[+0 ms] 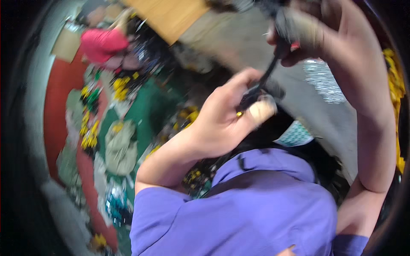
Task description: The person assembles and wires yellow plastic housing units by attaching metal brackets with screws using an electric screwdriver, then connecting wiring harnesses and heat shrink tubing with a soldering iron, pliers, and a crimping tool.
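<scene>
A thin, dark, bent strip (270, 70), blurred by motion, spans the gap between my hands. Its kind is too smeared to name. My left hand (224, 115) is closed on its lower end near the middle of the view, with a pale wrap round the thumb. Higher up and to the right, my right hand (329, 38) grips the upper part; a pale wrap shows on its thumb too. A dark rounded piece sticks out beside my left fingers, and a small red spot shows by my right fingers.
A grey surface (252, 40) lies beyond my hands, with a shiny clear bag (324, 81) on it. At far left, a person in a red top (104, 45) bends beside a wooden table (171, 15). Yellow and black pieces (89, 134) and sacks (121, 149) cover the floor.
</scene>
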The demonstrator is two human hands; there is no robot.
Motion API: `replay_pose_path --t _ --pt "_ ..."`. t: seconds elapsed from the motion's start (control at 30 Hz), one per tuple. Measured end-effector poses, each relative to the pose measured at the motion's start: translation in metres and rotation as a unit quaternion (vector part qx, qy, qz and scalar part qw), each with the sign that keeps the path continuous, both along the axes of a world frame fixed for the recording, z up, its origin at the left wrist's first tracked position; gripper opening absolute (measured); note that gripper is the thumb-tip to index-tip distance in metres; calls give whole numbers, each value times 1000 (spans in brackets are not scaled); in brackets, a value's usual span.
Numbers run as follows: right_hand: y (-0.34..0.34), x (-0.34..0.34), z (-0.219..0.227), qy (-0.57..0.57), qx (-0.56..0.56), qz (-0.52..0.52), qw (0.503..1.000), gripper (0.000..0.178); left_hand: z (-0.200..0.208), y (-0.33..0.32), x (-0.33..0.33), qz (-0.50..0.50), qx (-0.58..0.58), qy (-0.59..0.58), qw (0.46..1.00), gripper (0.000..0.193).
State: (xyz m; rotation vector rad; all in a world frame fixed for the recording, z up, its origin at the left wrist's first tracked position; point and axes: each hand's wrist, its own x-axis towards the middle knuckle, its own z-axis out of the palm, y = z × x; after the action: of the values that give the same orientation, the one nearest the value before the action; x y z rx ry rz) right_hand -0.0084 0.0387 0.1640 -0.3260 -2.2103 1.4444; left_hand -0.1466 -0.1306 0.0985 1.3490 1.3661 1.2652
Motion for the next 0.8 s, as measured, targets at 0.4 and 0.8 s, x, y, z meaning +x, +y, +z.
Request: replay_pose_path --t 0.4,0.8 --pt "51 44 -108 -218 -76 -38 972 45 -122 -164 -177 357 -238 5 903 34" --pt "49 100 -104 -137 -107 -97 980 59 -378 -218 -52 -90 -529 417 734 85"
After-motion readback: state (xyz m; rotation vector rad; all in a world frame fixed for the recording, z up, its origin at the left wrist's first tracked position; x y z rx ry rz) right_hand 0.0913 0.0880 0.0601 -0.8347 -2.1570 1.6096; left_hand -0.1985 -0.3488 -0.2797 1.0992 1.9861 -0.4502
